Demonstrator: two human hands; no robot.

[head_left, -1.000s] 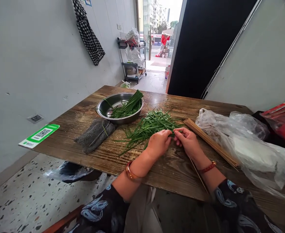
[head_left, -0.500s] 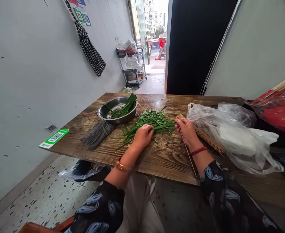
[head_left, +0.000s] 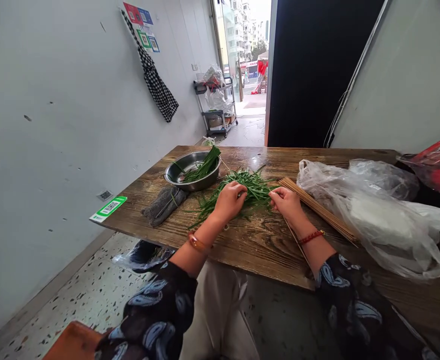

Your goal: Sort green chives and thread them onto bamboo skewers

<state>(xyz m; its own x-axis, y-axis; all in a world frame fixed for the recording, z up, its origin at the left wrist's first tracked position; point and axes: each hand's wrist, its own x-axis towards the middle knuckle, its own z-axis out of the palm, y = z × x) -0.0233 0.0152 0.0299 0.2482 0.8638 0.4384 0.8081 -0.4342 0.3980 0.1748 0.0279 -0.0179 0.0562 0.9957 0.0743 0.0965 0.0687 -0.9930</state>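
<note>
Long green garlic chives (head_left: 255, 187) lie in a loose heap in the middle of the wooden table (head_left: 250, 245). My left hand (head_left: 232, 201) is over the heap's near side, its fingers curled and closed on some chives, partly hidden by the hand itself. My right hand (head_left: 286, 204), at the right edge of the heap, pinches a thin bamboo skewer (head_left: 298, 242) whose length runs back under the wrist toward me. The pinched fingertips touch or nearly touch the leaf ends. Just beyond that hand lies a bundle of bamboo skewers (head_left: 323, 212).
A steel bowl (head_left: 193, 182) with more chives stands at the back left, with a dark grey mesh cloth (head_left: 163, 206) before it. Crumpled clear plastic bags (head_left: 377, 215) cover the right side. A green QR card (head_left: 108, 209) sits at the left edge; a cart (head_left: 216, 107) stands by the doorway.
The view has swung slightly left, so things appear farther right. My left hand has come a little nearer to my right hand, which still pinches the skewer.
</note>
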